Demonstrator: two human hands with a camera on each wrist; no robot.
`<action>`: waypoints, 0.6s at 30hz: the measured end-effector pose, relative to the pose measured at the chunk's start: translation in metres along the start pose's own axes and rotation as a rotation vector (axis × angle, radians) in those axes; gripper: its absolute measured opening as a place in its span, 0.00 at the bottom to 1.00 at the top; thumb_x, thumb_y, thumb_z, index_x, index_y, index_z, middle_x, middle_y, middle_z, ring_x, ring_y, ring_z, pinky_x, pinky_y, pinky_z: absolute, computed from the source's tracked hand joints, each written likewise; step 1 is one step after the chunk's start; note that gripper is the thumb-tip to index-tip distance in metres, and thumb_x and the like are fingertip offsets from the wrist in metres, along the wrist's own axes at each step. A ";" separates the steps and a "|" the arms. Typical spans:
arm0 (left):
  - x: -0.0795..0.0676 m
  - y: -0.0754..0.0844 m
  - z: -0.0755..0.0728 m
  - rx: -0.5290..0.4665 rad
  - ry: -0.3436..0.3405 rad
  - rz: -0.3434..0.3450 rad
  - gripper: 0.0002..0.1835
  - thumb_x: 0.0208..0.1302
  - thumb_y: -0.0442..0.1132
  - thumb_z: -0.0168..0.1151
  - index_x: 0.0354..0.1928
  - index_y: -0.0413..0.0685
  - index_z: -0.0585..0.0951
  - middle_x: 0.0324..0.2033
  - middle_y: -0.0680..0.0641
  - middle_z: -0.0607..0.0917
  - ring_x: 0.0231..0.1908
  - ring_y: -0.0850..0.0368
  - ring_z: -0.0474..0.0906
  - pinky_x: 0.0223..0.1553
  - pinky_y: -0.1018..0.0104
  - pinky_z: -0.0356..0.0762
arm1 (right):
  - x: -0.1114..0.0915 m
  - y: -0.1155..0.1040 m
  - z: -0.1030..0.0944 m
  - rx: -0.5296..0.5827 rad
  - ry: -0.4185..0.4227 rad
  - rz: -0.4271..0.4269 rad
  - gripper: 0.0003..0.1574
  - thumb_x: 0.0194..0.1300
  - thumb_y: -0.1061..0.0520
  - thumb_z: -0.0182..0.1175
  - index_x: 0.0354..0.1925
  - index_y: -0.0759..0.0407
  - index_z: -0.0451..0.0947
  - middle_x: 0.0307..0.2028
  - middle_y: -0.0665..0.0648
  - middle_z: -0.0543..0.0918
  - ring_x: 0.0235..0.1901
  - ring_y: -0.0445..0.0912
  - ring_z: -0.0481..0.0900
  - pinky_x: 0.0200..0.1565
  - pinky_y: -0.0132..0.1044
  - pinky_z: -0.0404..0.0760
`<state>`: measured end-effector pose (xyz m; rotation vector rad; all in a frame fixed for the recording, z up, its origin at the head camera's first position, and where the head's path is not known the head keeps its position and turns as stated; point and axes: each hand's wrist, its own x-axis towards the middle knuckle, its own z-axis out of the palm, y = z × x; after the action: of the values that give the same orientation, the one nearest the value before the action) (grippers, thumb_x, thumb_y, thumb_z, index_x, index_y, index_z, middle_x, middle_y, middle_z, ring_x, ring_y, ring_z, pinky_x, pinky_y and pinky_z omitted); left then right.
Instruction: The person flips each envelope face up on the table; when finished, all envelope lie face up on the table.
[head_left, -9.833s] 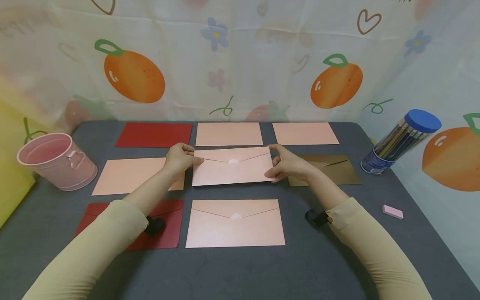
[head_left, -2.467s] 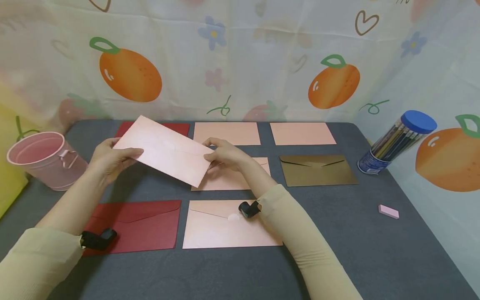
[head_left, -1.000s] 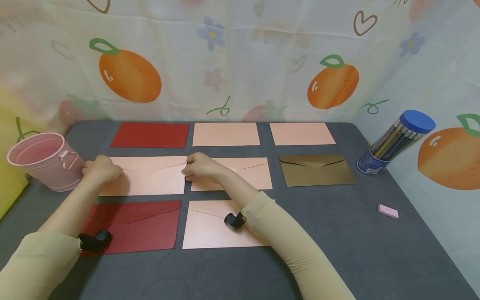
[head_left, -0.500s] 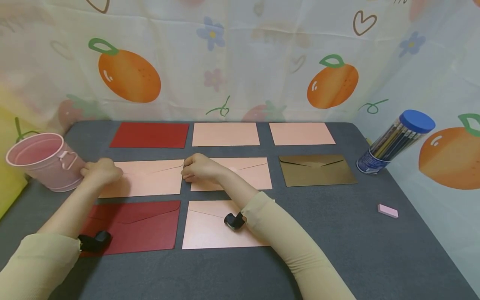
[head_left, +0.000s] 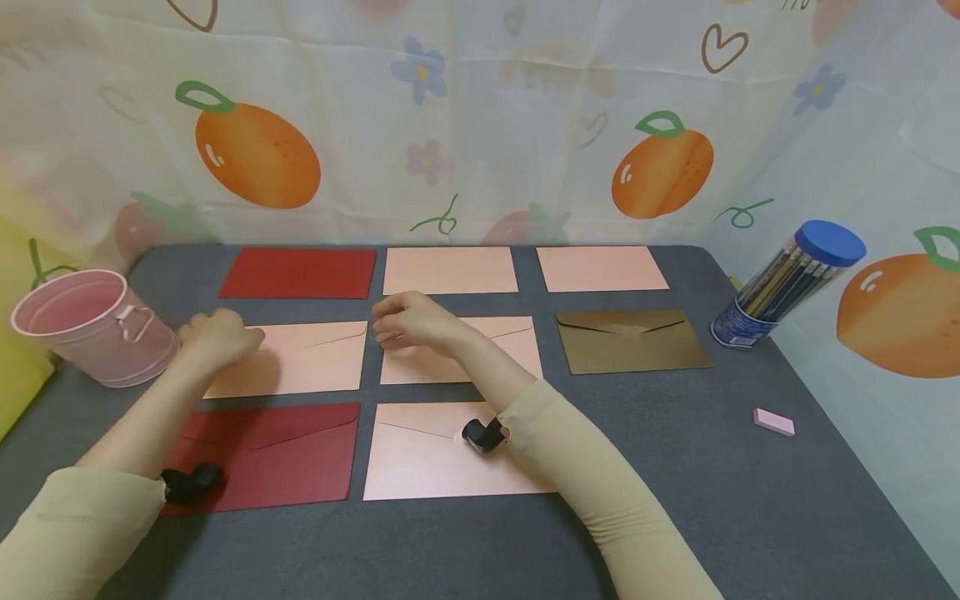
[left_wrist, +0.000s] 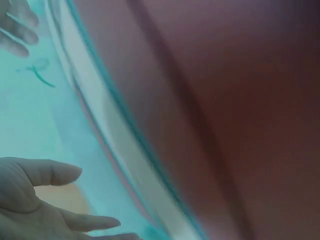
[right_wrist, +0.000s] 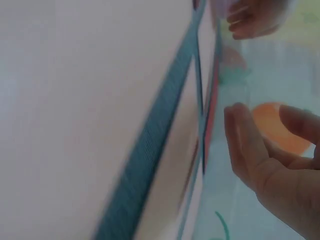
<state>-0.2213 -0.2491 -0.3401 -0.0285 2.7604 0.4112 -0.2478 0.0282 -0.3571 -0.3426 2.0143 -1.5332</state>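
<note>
A pale pink envelope [head_left: 315,354] lies flap side up at the left of the middle row, flat on the dark table. Above its left end is my left hand [head_left: 217,342], partly covering it. In the left wrist view, that hand [left_wrist: 30,205] has thumb and fingers apart with nothing between them. Just past the envelope's right edge, my right hand [head_left: 416,321] hovers over another pink envelope [head_left: 502,342] and hides part of it. The right wrist view shows this hand [right_wrist: 280,170] holding nothing, fingers loosely bent and thumb apart.
Red envelopes [head_left: 296,273] [head_left: 277,467], more pink envelopes [head_left: 450,271] [head_left: 602,269] [head_left: 420,467] and a gold one [head_left: 645,350] lie in rows. A pink bucket [head_left: 97,333] stands left; a blue-lidded pencil tub [head_left: 783,283] and pink eraser [head_left: 774,422] are right.
The pink envelope, earlier turned in both hands, was laid flap side up at the middle row's left and shifted slightly towards the front. Both hands have now let go and risen a little.
</note>
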 end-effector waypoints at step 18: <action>0.013 0.170 0.016 -0.567 0.092 0.354 0.39 0.71 0.46 0.54 0.75 0.36 0.51 0.75 0.34 0.58 0.74 0.35 0.57 0.72 0.41 0.62 | -0.068 0.015 -0.154 0.033 0.391 -0.096 0.28 0.74 0.60 0.51 0.69 0.65 0.64 0.68 0.67 0.67 0.66 0.61 0.70 0.66 0.50 0.75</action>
<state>-0.2397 -0.0814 -0.3115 0.3108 2.6365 1.2992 -0.2812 0.1909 -0.3247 -0.1335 2.2904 -1.8019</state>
